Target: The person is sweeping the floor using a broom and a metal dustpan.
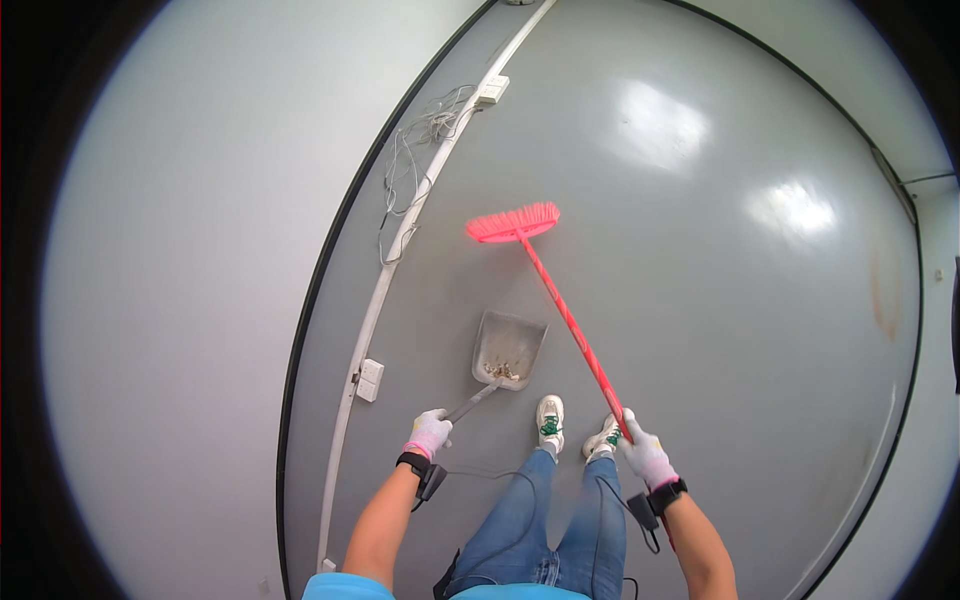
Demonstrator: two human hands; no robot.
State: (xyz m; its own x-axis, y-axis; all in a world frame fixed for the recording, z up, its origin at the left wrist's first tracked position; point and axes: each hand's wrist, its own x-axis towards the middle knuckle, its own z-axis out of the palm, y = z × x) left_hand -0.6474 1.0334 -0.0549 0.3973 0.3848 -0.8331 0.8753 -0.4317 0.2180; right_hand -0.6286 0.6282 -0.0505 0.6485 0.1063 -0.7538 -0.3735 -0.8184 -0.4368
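Observation:
My left hand [430, 432], in a white glove with a pink cuff, is closed round the handle of a grey dustpan [497, 338]. Small bits of debris [503, 371] lie in the pan near its handle end. My right hand [646, 453], gloved the same way, grips the red pole of a broom [572, 322]. The pole slants up and to the left, ending in a pink bristle head [513, 223] beyond the dustpan. The broom head and pan are apart, and I cannot tell whether either touches the floor.
A white cable duct [372, 314] runs along the floor on the left, beside the wall. Tangled cables [436, 125] lie across it farther off. White socket boxes [369, 380] sit on the duct. My shoes [550, 418] stand on the grey floor [720, 300] close behind the pan.

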